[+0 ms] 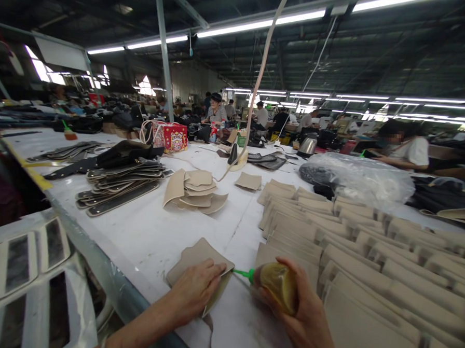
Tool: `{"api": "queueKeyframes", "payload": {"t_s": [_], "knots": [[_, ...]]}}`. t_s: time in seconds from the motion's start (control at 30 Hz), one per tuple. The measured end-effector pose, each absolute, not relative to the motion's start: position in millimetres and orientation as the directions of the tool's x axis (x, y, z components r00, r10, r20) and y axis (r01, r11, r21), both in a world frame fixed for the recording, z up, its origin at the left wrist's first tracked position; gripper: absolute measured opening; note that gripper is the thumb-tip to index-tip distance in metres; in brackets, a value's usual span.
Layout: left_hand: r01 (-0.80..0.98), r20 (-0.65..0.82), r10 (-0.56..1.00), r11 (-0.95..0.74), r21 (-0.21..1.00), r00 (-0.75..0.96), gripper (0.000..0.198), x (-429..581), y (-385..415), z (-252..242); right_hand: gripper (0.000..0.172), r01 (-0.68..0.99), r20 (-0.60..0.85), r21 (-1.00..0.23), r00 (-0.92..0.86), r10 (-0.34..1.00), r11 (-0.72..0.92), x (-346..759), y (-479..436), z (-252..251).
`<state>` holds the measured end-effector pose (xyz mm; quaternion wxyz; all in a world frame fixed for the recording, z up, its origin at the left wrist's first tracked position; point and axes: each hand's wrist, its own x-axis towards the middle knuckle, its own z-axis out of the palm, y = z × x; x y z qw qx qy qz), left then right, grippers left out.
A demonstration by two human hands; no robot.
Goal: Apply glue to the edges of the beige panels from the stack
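My right hand (307, 313) is wrapped round a squeeze glue bottle (279, 285) of amber liquid, tilted on its side. Its thin green nozzle (243, 273) points left, with the tip at the edge of a beige leather-like piece (199, 253). Over that piece lies my left hand (199, 284), fingers together, holding it near the table's front edge. A part of the piece sticks out below these fingers, and the thumb is mostly hidden. Another pale piece with a dark curved edge (210, 323) lies just under my left wrist.
Overlapping rows of beige pieces (368, 254) cover the right side. Further back are loose beige pieces (200, 185), stacked black strips (123, 184), a red patterned bag (170, 136) and clear plastic (361, 175). A white slatted chair (36, 273) stands left of the table edge. Other people sit beyond.
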<state>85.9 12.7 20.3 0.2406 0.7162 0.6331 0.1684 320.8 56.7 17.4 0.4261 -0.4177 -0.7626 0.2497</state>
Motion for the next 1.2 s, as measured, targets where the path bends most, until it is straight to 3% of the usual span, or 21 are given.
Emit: {"api": "queueKeyframes", "payload": {"t_s": [0.17, 0.4, 0.67, 0.8, 0.93, 1.1, 1.2], "knots": [[0.833, -0.074, 0.988, -0.075, 0.549, 0.138, 0.041, 85, 14, 17, 0.046, 0.357, 0.376, -0.812, -0.285, 0.882, 0.462, 318, 47, 18], [0.833, -0.060, 0.988, -0.089, 0.546, 0.145, 0.040, 85, 14, 14, 0.046, 0.400, 0.385, -0.791, -0.262, 0.885, 0.463, 319, 53, 19], [0.828, -0.056, 0.990, -0.076, 0.555, 0.129, 0.040, 85, 16, 13, 0.050, 0.309, 0.211, -0.910, -0.229, 0.950, 0.277, 318, 39, 21], [0.815, -0.059, 0.990, -0.073, 0.575, 0.131, 0.041, 84, 16, 13, 0.054, 0.333, 0.221, -0.906, -0.156, 0.963, 0.262, 318, 43, 23], [0.808, -0.065, 0.991, -0.057, 0.586, 0.118, 0.043, 85, 16, 14, 0.050, 0.286, 0.214, -0.921, -0.196, 0.957, 0.264, 314, 33, 19], [0.769, -0.058, 0.994, -0.032, 0.638, 0.090, 0.044, 85, 16, 14, 0.056, 0.123, 0.086, -0.986, -0.199, 0.976, 0.112, 316, 22, 27], [0.742, -0.064, 0.996, 0.001, 0.670, 0.056, 0.043, 80, 14, 14, 0.059, -0.188, -0.084, -0.976, -0.136, 0.987, -0.109, 323, 24, 39]]}}
